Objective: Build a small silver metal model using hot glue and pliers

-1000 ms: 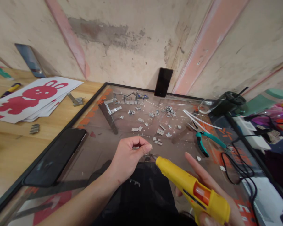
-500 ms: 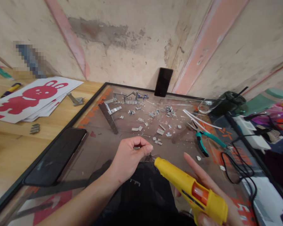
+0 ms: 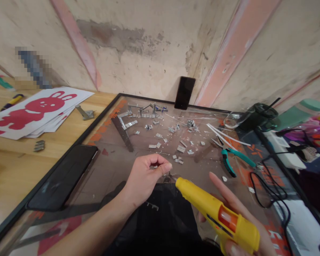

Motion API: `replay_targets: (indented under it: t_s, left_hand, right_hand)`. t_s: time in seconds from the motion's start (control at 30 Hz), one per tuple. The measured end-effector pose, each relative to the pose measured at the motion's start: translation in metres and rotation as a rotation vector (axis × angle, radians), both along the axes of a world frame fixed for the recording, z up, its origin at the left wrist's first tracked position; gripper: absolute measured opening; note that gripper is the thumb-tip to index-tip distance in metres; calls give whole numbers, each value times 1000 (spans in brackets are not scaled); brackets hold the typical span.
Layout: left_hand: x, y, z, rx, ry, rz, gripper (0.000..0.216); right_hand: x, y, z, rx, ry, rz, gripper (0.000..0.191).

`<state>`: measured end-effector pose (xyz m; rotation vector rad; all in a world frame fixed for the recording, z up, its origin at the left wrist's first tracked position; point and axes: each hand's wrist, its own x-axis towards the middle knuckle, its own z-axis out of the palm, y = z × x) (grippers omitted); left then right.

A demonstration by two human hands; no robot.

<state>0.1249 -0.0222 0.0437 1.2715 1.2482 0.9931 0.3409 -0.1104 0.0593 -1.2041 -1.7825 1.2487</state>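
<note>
A yellow glue gun [image 3: 202, 199] rests in my right hand [image 3: 234, 209], with the index finger stretched along its far side. Its nozzle points up and left, close to the fingertips of my left hand [image 3: 146, 174]. Thumb and index finger of that hand are pinched together above the table; a small dark piece shows just below the tips, too small to name. Beyond my hands, several small silver metal pieces [image 3: 181, 148] lie scattered on the glass-like tabletop [image 3: 117, 160].
Pliers with teal handles [image 3: 238, 156], white strips [image 3: 224, 137] and a black cable [image 3: 269, 192] lie to the right. One phone [image 3: 64, 177] lies at left; another phone [image 3: 185, 93] leans on the wall. Rabbit-print papers [image 3: 40, 110] sit on the wooden surface. A dark cup [image 3: 258, 115] stands back right.
The glue gun has shifted slightly right and down, its nozzle a little farther from my left fingertips. My left hand stays pinched in nearly the same place.
</note>
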Motion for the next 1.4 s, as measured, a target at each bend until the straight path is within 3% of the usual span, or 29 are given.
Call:
replay_targets:
  t_s: [0.8, 1.17, 1.4]
  left_hand:
    - [0, -1, -1, -19, 13, -9, 12]
    - [0, 0, 0, -35, -10, -12, 13]
    - [-1, 1, 0, -20, 12, -2, 13]
  right_hand:
    - [-3, 3, 2, 2, 13, 58, 71]
    - [-6, 2, 3, 18, 98, -15, 66]
    - [-6, 0, 0, -37, 25, -28, 74]
